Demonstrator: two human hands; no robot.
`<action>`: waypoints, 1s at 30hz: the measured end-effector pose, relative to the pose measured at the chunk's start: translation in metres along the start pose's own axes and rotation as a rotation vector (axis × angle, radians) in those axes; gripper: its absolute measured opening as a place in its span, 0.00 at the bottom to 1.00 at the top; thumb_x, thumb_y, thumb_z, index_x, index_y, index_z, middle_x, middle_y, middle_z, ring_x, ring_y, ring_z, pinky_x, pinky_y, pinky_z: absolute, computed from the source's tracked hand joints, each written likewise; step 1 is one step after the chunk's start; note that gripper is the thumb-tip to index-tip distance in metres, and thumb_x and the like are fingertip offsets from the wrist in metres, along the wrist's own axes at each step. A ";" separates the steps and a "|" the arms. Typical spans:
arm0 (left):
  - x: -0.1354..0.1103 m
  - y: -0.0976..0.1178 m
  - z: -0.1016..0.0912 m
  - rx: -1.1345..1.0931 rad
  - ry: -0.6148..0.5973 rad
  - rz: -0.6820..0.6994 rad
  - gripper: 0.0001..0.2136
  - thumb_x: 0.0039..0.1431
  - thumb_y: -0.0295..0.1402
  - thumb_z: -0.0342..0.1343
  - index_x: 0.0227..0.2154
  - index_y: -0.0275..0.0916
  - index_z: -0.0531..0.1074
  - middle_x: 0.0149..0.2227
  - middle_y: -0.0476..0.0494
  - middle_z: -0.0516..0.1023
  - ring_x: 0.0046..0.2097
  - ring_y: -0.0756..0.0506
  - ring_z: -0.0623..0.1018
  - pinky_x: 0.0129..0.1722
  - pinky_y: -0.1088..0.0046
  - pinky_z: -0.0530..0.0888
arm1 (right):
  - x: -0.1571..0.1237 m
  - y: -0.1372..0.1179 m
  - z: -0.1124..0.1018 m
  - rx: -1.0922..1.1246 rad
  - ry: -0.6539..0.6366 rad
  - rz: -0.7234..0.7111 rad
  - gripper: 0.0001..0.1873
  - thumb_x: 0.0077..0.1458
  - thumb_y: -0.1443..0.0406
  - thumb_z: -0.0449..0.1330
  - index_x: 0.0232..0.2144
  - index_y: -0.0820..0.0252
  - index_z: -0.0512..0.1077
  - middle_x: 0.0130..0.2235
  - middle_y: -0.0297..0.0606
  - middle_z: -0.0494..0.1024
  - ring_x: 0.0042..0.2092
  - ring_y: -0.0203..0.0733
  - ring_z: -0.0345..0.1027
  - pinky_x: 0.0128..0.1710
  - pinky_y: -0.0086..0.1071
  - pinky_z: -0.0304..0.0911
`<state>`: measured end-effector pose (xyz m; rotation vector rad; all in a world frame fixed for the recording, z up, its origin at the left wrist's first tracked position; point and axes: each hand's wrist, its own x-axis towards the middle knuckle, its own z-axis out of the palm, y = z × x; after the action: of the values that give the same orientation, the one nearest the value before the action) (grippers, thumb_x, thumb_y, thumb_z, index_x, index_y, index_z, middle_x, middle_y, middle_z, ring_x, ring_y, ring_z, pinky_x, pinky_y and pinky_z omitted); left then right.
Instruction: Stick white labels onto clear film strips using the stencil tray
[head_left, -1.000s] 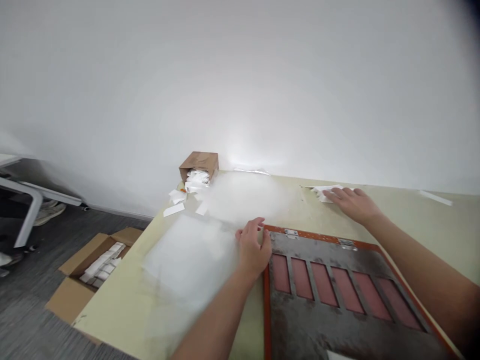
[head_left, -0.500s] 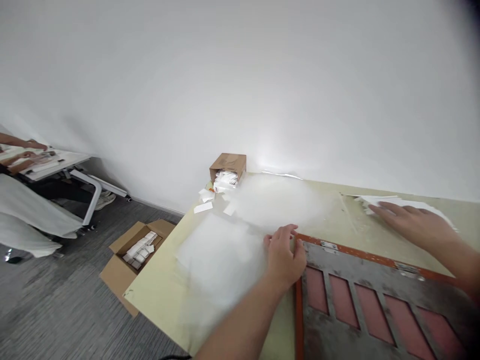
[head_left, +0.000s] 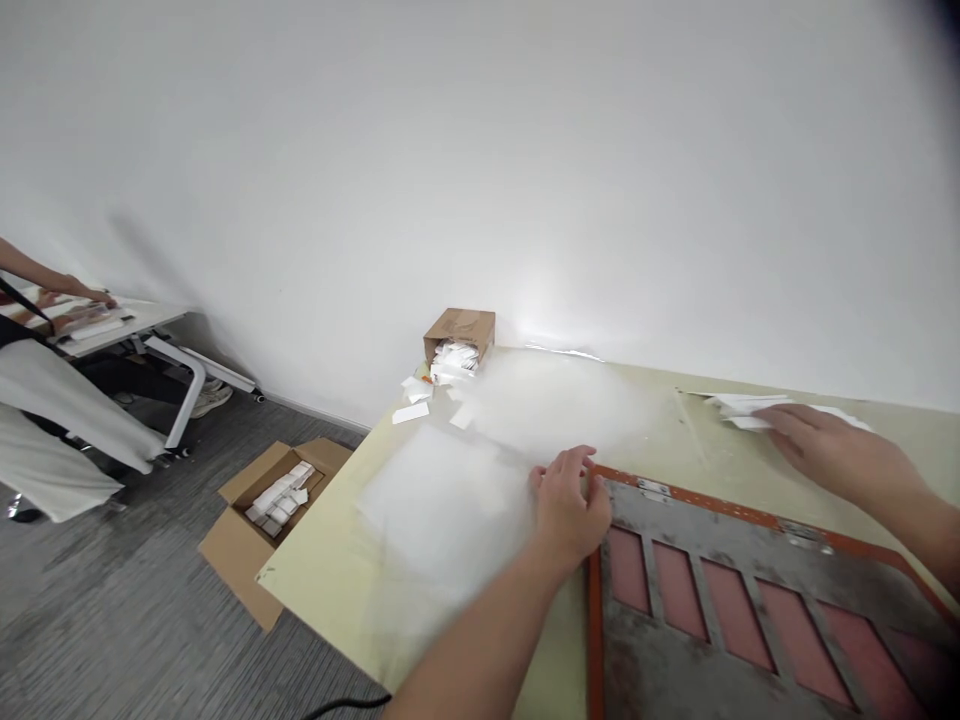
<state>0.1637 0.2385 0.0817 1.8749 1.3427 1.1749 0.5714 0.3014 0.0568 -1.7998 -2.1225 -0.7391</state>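
My left hand [head_left: 571, 505] sits at the far left corner of an orange-framed grey metal template [head_left: 750, 590] with reddish slots. Its fingers are curled and pinch the edge of a pile of translucent white sheets [head_left: 450, 500] spread over the pale yellow table [head_left: 330, 575]. My right hand [head_left: 836, 455] reaches to the back right. It lies flat, fingers stretched, on a small stack of white paper pieces [head_left: 739, 407].
A tipped brown cardboard box [head_left: 459, 328] spills white slips at the table's far left corner. An open carton [head_left: 262, 505] of white packets stands on the grey floor. At the far left another person's hands [head_left: 75, 300] work at a white desk.
The view has swung left, bringing the other desk and person into sight. My right hand has slid right over the white paper pieces. My left hand stays at the template's corner.
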 end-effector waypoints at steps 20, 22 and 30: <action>0.006 -0.004 -0.016 -0.027 -0.095 0.268 0.14 0.62 0.33 0.52 0.49 0.39 0.71 0.50 0.42 0.76 0.54 0.44 0.74 0.56 0.61 0.67 | -0.003 -0.185 -0.125 1.174 -0.055 0.446 0.24 0.47 0.50 0.65 0.41 0.59 0.71 0.37 0.40 0.76 0.32 0.41 0.72 0.30 0.34 0.67; 0.008 -0.009 -0.020 -0.070 -0.107 0.299 0.16 0.63 0.36 0.52 0.52 0.38 0.70 0.52 0.40 0.75 0.54 0.45 0.74 0.56 0.64 0.69 | -0.003 -0.201 -0.126 1.099 -0.042 0.306 0.19 0.52 0.53 0.62 0.41 0.59 0.71 0.37 0.39 0.76 0.32 0.40 0.71 0.30 0.33 0.67; 0.006 -0.019 -0.019 -0.128 -0.187 0.273 0.21 0.65 0.40 0.51 0.58 0.38 0.67 0.52 0.40 0.77 0.53 0.45 0.77 0.57 0.62 0.71 | -0.007 -0.224 -0.121 1.058 -0.024 0.225 0.17 0.57 0.57 0.58 0.47 0.57 0.70 0.41 0.40 0.77 0.34 0.39 0.73 0.35 0.36 0.70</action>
<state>0.1387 0.2499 0.0772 2.0618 0.9109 1.1521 0.3403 0.2080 0.1073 -1.3560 -1.7104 0.4237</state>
